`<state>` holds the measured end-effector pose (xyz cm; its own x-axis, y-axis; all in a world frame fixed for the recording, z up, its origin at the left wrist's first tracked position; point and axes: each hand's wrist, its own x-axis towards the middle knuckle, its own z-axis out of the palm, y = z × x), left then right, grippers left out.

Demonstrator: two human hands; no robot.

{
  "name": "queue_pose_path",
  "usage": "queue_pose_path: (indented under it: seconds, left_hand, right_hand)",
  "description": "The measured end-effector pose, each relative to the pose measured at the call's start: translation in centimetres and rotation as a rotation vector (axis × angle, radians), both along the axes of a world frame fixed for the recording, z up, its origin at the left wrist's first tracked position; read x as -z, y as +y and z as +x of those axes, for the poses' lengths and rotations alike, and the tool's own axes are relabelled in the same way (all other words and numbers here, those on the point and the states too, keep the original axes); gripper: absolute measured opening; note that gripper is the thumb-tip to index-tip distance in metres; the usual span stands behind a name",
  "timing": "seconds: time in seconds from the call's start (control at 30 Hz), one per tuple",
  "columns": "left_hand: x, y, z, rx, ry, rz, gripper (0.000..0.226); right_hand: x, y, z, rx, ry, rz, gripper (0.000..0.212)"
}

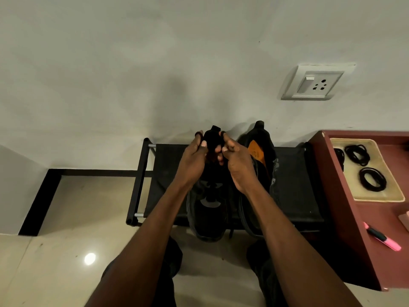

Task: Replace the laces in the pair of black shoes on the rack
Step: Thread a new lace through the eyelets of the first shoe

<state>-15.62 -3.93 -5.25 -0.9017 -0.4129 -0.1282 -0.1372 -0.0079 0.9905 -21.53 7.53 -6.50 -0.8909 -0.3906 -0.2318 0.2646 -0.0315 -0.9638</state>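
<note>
left hand (194, 158): fingers curled, pinching the left side of the tongue area on the left shoe (209, 209)
right hand (235, 159): pinching the opposite side of the same shoe; whether a lace is held, cannot tell
shoes: both on the black rack (294, 185); right shoe (260, 156) shows an orange insole
laces (363, 167): black coils on a beige mat (376, 194), on the maroon surface (358, 247), beside a pink marker (382, 239)

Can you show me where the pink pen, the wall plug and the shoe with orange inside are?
pink pen (384, 239), head view, its middle.
wall plug (317, 82), head view, its faceplate.
shoe with orange inside (256, 152), head view, orange insole.
</note>
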Motion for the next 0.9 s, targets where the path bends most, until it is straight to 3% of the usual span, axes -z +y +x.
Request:
queue_pose_path:
  seconds: [0.1,0.27,0.4,0.57,0.8,0.9]
  left_hand:
    - [-0.2,-0.6,-0.3,0.054,-0.016,-0.006,0.035]
    - [0.2,-1.2,-0.1,0.019,0.012,-0.110,0.004]
    - [0.2,-1.4,0.1,-0.049,0.034,-0.026,0.015]
    - [0.2,-0.6,-0.2,-0.090,0.013,-0.074,0.016]
    - [0.5,-0.7,0.1,-0.172,0.012,-0.110,0.025]
    - [0.5,-0.5,0.0,-0.012,-0.031,-0.221,0.019]
  right_hand:
    - [0.0,-0.3,-0.1,0.013,0.070,0.035,0.045]
    - [0.1,-1.3,-0.5,0.000,0.078,0.127,0.048]
    - [0.2,-1.1,-0.2,-0.053,0.118,0.190,0.048]
    - [-0.3,-1.2,0.6,0.105,0.138,0.126,0.014]
    - [0.1,-0.8,0.3,0.198,0.004,0.011,0.004]
    - [0.1,-0.9,0.4,0.150,-0.046,-0.002,0.016]
